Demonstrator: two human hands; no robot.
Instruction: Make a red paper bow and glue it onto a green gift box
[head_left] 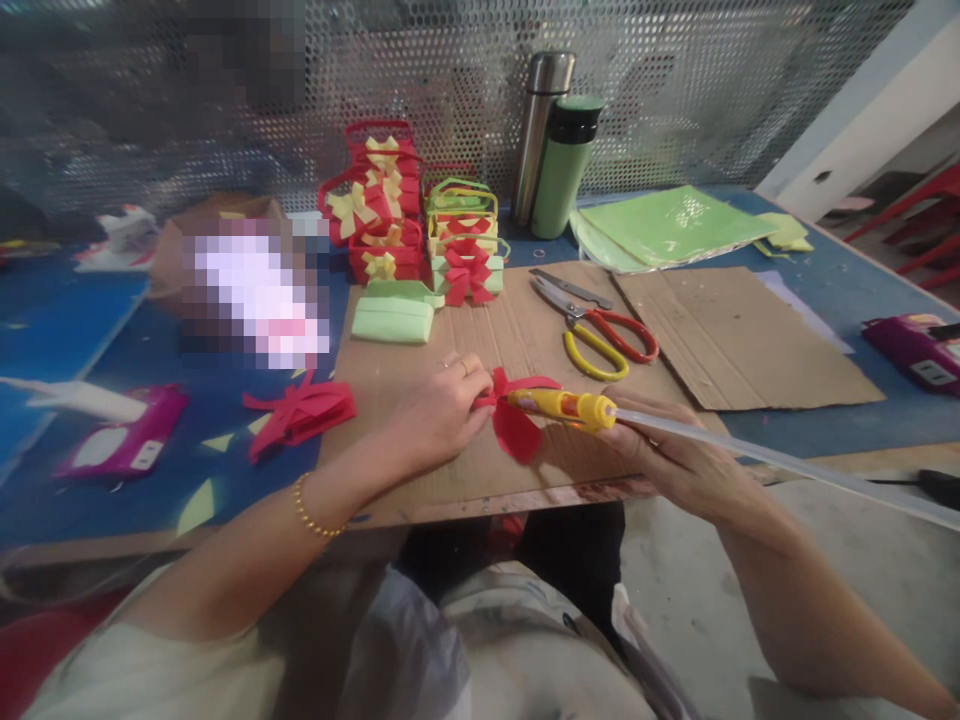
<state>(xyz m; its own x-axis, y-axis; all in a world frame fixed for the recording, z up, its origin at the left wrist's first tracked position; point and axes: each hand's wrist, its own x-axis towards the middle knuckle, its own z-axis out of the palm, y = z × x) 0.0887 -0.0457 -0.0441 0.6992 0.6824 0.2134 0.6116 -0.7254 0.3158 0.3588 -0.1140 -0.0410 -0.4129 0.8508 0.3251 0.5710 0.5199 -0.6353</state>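
Observation:
My left hand [450, 405] is closed on one end of a red paper bow [519, 438], over the cardboard sheet [420, 480]. My right hand [675, 450] grips a yellow hot glue gun [564, 405]; a long clear glue stick [765, 450] juts out of its back end. The gun's tip points left at the bow, close to my left fingers; whether they touch, I cannot tell. A pile of red paper bow pieces [300, 415] lies to the left of my left wrist. Beyond my hands sits a pale green paper box [394, 315].
Behind stand small red paper baskets [386, 265] and green ones [469, 275] with bows. Scissors [592, 325] and a grey blade [574, 288] lie on the cardboard. Two flasks [562, 170] stand near the perforated metal panel [450, 90]. Green sheets [675, 228] lie at the right.

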